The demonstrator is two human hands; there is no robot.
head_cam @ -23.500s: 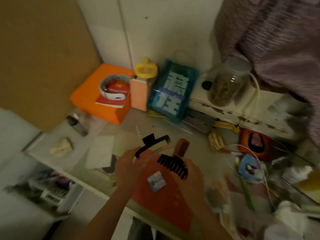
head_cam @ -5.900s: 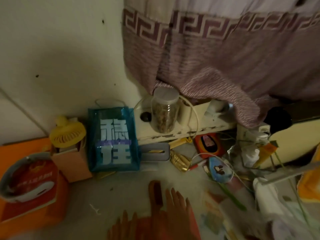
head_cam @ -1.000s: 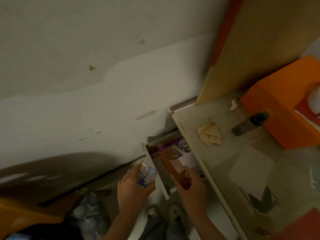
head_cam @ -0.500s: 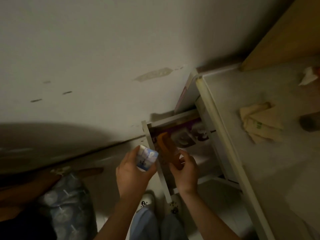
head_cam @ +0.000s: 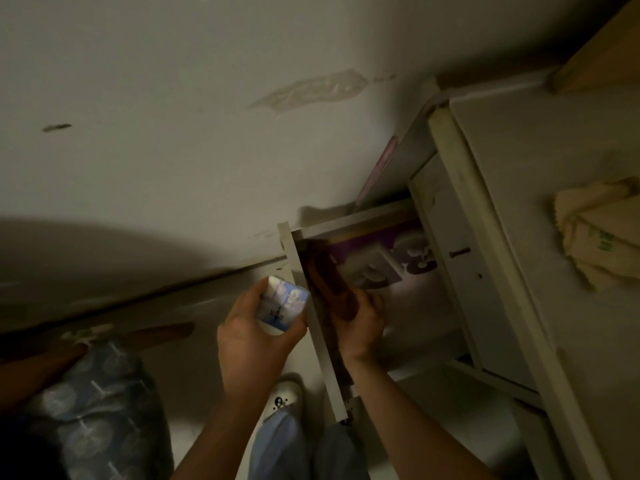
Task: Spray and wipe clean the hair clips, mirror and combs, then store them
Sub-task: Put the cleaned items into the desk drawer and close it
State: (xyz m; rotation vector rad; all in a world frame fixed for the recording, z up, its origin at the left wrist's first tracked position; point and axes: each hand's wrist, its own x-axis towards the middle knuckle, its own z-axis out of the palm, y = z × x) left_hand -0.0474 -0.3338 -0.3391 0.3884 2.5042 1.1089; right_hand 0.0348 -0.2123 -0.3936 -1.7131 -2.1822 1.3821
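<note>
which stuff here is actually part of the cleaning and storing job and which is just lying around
Part of the job:
- brown comb, gripped by the right hand inside the open drawer
- small blue-and-white pack, held in the left hand

Just lying about:
- folded yellow cloth on the tabletop
- patterned bundle on the floor

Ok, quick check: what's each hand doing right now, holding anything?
Left hand: grips the small blue-and-white packet.
Right hand: holds the brown comb, lowering it into the open drawer.
</note>
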